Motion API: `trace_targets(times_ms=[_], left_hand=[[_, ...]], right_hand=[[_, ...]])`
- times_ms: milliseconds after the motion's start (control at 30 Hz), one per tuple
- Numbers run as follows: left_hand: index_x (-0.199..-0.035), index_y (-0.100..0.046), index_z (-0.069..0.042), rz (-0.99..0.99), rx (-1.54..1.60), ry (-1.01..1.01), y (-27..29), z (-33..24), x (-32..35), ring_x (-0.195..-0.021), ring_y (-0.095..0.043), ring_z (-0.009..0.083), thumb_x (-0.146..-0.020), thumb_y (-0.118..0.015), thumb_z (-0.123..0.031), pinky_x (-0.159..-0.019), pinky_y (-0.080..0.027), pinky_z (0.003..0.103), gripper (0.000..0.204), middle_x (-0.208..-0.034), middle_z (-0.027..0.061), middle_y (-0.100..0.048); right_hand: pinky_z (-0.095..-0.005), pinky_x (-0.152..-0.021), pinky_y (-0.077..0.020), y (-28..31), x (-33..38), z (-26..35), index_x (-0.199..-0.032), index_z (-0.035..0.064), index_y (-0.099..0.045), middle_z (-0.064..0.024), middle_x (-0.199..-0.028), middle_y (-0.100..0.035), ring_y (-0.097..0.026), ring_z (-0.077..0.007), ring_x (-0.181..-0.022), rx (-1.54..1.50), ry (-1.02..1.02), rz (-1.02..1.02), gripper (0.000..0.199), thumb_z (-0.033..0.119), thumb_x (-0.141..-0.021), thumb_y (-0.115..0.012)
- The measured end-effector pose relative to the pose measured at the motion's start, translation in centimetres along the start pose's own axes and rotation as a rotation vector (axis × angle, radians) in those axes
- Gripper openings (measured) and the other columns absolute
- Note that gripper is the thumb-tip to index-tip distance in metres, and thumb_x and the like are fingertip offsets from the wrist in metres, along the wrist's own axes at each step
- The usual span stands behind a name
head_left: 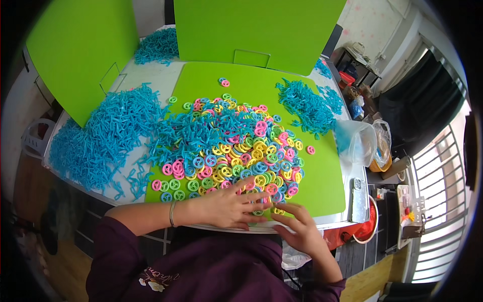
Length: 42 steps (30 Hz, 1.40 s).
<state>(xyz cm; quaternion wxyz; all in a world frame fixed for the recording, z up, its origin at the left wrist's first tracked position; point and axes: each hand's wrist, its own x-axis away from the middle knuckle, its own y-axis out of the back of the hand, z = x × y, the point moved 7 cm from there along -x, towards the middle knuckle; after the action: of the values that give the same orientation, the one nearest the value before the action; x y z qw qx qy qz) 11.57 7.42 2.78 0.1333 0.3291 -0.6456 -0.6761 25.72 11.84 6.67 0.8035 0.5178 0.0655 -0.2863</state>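
Note:
A wide heap of small spoked plastic wheels [241,160] in pink, yellow, green and blue lies on the green board [329,194]. Over its far left part, blue forked plastic pieces [201,128] are piled. My left hand [226,205], with a band on its wrist, rests flat at the heap's near edge, fingers spread over several wheels. At the table's front edge, my right hand [302,229] has its fingers apart and slightly bent. Its fingertips are beside a yellow wheel [277,211]; nothing shows in its grasp.
A large blue pile [108,133] of such pieces lies at left, a smaller pile [304,105] at right. Green panels [256,30] stand upright behind and at left. A phone [359,200] and a clear plastic bag [356,141] are at the right edge; a red-lined bucket [369,221] stands below.

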Motion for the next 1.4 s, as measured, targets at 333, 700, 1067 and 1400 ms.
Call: trace_targets(times_ms=[333,700,1067,1400], left_hand=[[-0.123,-0.06,-0.031,-0.195,-0.398,0.236,3.2,7.0,2.0,-0.132,-0.041,0.0186,-0.084,-0.061,-0.031,-0.112,-0.016,0.061,0.039,-0.137,0.0032,-0.049],[-0.128,-0.058,-0.029,-0.287,-0.284,0.496,6.3,9.8,3.4,-0.136,-0.032,0.0316,-0.088,-0.059,-0.041,-0.111,-0.009,0.064,0.042,-0.142,0.0109,-0.043],[-0.102,-0.069,-0.011,-0.578,-0.106,0.728,9.0,10.2,5.9,-0.108,-0.049,0.0286,-0.082,-0.069,-0.019,-0.096,-0.038,0.043,0.022,-0.106,0.0094,-0.055],[-0.095,-0.071,-0.009,-0.602,-0.067,0.75,7.7,10.3,6.3,-0.095,-0.052,0.0252,-0.079,-0.071,-0.014,-0.086,-0.044,0.038,0.016,-0.093,0.0072,-0.055]], right_hand=[[-0.042,-0.091,-0.0457,-1.2,-5.8,-2.5,-0.113,0.013,-0.064,-0.014,-0.12,-0.057,-0.057,-0.0327,-0.107,0.253,0.125,-0.234,0.045,0.005,-0.071,-0.076],[-0.0536,-0.107,-0.0262,-6.7,-5.4,-0.2,-0.124,0.0341,-0.057,-0.0008,-0.141,-0.044,-0.044,-0.0225,-0.127,0.524,0.406,0.139,0.047,0.051,-0.081,-0.064],[-0.0415,-0.083,-0.0439,-3.0,-15.0,-5.0,-0.107,0.0124,-0.065,-0.0107,-0.095,-0.061,-0.056,-0.0294,-0.094,0.162,0.063,-0.292,0.028,0.012,-0.079,-0.068],[-0.0368,-0.084,-0.0475,-3.2,-17.7,-7.7,-0.119,0.0112,-0.061,-0.0097,-0.093,-0.064,-0.059,-0.0234,-0.091,-0.002,-0.221,-0.095,0.047,0.003,-0.074,-0.065]])
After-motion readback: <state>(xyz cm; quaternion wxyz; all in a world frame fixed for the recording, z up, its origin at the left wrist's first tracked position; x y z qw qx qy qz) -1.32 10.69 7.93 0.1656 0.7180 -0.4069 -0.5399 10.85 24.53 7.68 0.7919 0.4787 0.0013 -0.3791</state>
